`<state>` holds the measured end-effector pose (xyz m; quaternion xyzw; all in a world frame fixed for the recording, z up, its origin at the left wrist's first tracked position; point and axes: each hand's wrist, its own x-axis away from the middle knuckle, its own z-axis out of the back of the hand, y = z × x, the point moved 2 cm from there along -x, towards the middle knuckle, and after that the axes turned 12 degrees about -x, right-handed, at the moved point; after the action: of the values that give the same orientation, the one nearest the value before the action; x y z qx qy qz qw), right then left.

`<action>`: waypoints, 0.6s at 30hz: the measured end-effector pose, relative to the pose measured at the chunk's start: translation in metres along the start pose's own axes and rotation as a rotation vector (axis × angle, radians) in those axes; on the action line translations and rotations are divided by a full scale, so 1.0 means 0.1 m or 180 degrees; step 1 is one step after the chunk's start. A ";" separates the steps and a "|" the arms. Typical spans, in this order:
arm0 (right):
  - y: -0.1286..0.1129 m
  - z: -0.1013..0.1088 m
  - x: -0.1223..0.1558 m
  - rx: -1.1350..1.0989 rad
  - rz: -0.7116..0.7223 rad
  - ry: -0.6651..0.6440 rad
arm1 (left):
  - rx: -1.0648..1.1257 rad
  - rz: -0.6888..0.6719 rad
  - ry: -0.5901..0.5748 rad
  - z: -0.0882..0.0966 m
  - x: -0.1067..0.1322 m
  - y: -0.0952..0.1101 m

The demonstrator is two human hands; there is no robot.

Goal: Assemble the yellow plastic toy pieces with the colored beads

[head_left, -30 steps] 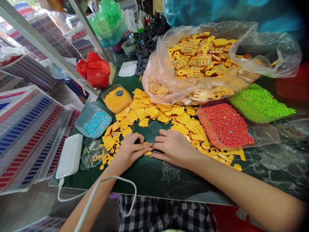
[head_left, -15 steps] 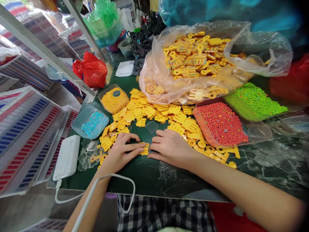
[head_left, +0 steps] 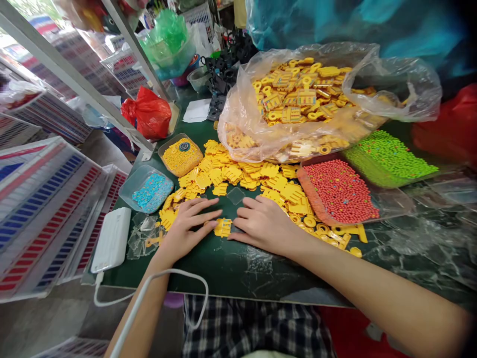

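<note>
A small yellow plastic piece (head_left: 222,227) with rows of coloured beads in its slots lies flat on the dark green table between my hands. My left hand (head_left: 188,226) is open beside it, fingers spread, the thumb tip close to its left edge. On the other side, my right hand (head_left: 263,224) rests low with fingers bent and closed; a dark flat edge shows between thumb and fingers, too hidden to name. Just beyond the hands lies a clear square plate (head_left: 235,196). A heap of yellow slotted pieces (head_left: 231,171) curves behind it.
Trays of red beads (head_left: 341,189) and green beads (head_left: 395,156) stand right; boxes of yellow beads (head_left: 181,156) and blue beads (head_left: 151,191) stand left. A plastic bag of yellow parts (head_left: 298,94) sits behind. A white power bank (head_left: 111,238) trails a cable over my left forearm.
My left fingers have lifted off the yellow piece and spread apart, showing its coloured beads. The right hand stays almost in place. The whole view has shifted slightly.
</note>
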<state>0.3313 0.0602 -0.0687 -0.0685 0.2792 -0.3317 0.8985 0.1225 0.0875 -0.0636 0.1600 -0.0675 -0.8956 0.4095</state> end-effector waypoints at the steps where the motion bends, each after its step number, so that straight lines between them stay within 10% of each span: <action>1: 0.00 0.03 -0.01 0.0110 -0.0002 0.0181 | 0.0040 0.0138 0.0183 0.03 -0.01 -0.01; 7: 0.07 0.51 -0.01 0.1023 -0.0568 0.1490 | 0.0360 0.0176 0.0642 0.22 -0.32 0.22; 14: 0.06 1.57 0.48 0.1433 -0.1493 0.3523 | 0.0410 -0.1378 0.0051 0.12 -1.26 1.07; 18: 0.12 1.69 1.07 0.1425 -0.1951 0.3996 | -0.0064 -0.1576 -0.0676 -0.09 -1.73 1.51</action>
<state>0.4966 -0.0091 0.0198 0.2446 0.6352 -0.5940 0.4288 0.3395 0.1192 0.0061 0.0727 -0.0601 -0.9809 0.1702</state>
